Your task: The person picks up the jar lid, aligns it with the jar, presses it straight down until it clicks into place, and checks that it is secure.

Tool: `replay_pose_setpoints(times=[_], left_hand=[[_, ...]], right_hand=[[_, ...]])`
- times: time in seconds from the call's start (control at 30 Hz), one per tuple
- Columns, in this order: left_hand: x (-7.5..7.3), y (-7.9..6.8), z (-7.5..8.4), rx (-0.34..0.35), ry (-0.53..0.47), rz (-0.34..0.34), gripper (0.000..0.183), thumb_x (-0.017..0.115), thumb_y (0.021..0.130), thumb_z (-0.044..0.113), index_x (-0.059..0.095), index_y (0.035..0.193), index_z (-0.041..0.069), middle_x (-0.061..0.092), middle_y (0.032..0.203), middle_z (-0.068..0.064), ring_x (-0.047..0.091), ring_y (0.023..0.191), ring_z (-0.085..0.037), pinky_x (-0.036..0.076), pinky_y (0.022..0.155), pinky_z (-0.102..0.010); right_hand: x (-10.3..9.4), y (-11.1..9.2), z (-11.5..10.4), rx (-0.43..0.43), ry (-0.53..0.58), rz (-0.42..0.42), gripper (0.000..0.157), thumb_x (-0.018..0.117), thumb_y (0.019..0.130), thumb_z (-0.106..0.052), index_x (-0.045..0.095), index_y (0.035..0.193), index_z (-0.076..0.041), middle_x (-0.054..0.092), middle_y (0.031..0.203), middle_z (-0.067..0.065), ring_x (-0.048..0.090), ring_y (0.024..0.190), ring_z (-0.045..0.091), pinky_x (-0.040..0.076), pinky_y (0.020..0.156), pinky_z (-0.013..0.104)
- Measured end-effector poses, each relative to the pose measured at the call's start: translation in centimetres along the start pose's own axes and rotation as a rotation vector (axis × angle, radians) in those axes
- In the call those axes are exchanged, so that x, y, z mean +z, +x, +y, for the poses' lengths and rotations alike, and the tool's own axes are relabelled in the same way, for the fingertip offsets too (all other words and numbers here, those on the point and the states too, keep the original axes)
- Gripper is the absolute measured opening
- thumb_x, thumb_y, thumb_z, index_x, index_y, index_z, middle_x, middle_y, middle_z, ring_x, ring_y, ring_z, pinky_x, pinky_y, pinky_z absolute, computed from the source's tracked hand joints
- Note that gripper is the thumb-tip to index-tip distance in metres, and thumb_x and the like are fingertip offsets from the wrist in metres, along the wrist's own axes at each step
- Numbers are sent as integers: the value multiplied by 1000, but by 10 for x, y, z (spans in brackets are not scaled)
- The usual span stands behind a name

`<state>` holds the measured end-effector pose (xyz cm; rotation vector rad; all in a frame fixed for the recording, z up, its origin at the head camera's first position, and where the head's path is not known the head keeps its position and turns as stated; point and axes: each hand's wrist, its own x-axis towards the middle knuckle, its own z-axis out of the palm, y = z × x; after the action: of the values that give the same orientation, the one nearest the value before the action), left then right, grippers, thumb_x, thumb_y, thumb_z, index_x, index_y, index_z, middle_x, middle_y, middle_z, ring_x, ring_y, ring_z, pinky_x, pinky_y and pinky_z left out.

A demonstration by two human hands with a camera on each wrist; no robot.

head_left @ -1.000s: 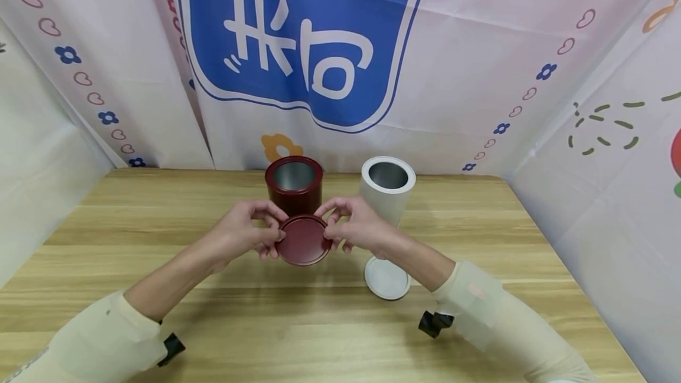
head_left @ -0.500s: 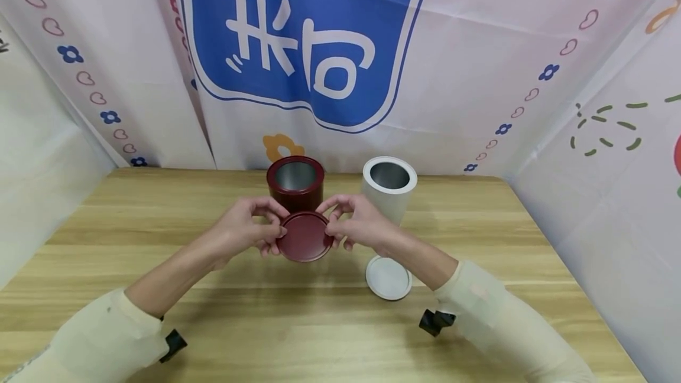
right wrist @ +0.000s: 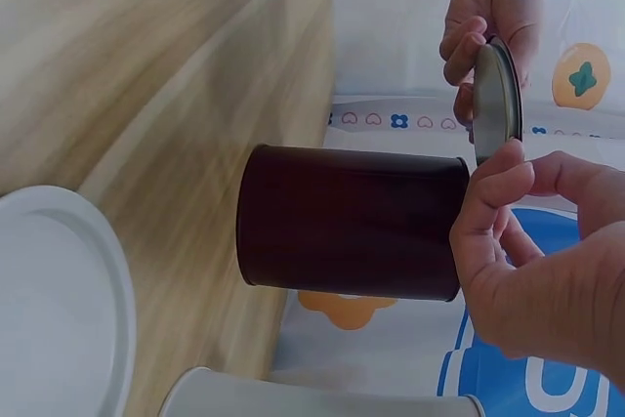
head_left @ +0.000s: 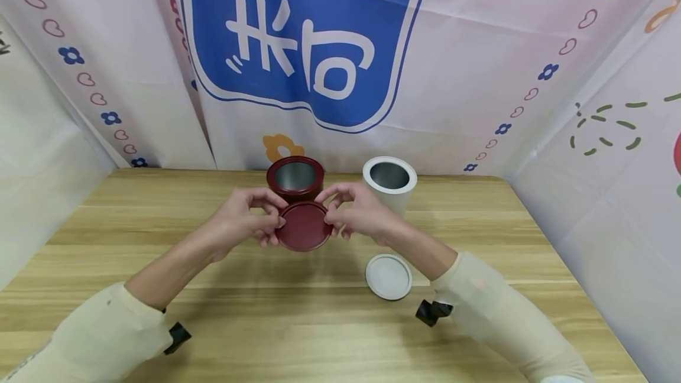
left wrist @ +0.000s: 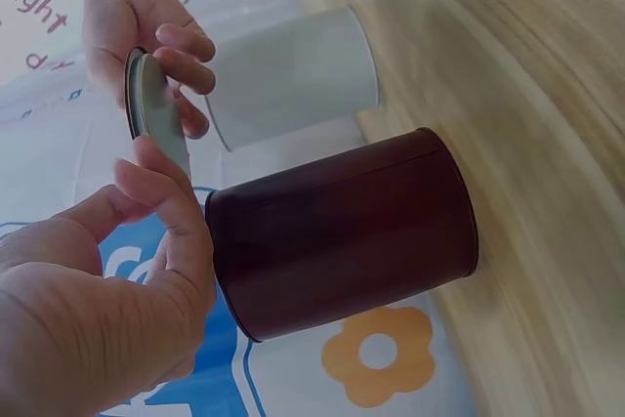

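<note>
Head view: your red lid [head_left: 304,227] has just shifted toward the red can [head_left: 295,192], now partly hiding it. Your left hand [head_left: 243,221] and right hand [head_left: 360,215] each pinch one edge, fingers curled, parted only by the lid. Judged: nearing alignment, not yet seated.

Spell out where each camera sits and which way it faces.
Head: on the head, facing forward and down at the red lid between left hand and right hand; forearms and sleeves show.
Left wrist: on that wrist, facing rightward across the red lid and red can; both hands show, left nearer.
Right wrist: on that wrist, facing leftward across them; both hands show, right nearer.
Shared: both wrist views show the red lid, red can and white can.
</note>
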<state>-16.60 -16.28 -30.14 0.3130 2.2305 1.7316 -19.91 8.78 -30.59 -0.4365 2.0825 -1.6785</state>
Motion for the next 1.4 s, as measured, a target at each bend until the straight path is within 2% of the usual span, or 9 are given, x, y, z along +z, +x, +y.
replay_pose_setpoints(times=[0.23, 0.57, 1.07, 1.27, 1.4], left_hand=[[-4, 5, 5, 22, -14, 10, 31, 65, 94, -6, 57, 123, -15, 59, 88, -12, 67, 60, -16, 58, 55, -26], [-15, 17, 19, 0, 2, 42, 33, 66, 96, -6, 56, 126, -15, 60, 87, -10, 68, 62, -16, 58, 58, -26], [-27, 28, 27, -14, 27, 74, 31, 64, 97, -7, 56, 127, -15, 64, 86, -8, 68, 63, -14, 59, 60, -25], [-32, 35, 31, -30, 43, 78, 31, 62, 98, -7, 56, 128, -14, 65, 87, -8, 69, 63, -13, 59, 60, -23], [-35, 40, 34, -16, 65, 89, 31, 62, 97, -7, 57, 126, -15, 65, 86, -9, 69, 62, -14, 60, 59, -24]], right_hand=[[-5, 7, -5, -8, 0, 3, 31, 62, 90, 6, 67, 120, -1, 61, 86, 9, 63, 60, 20, 47, 49, 24], [-10, 21, -19, -3, -20, 18, 31, 60, 92, 6, 68, 121, -2, 62, 89, 10, 63, 62, 18, 47, 51, 24], [-16, 37, -33, 14, -52, 24, 31, 59, 92, 4, 69, 120, -3, 66, 93, 12, 64, 67, 20, 49, 53, 23], [-17, 44, -39, -9, -103, 47, 30, 60, 91, 3, 71, 118, -2, 67, 94, 13, 64, 66, 22, 50, 54, 25], [-16, 48, -43, -40, -164, 69, 29, 59, 93, 2, 71, 119, -2, 67, 93, 13, 63, 62, 18, 49, 53, 25]])
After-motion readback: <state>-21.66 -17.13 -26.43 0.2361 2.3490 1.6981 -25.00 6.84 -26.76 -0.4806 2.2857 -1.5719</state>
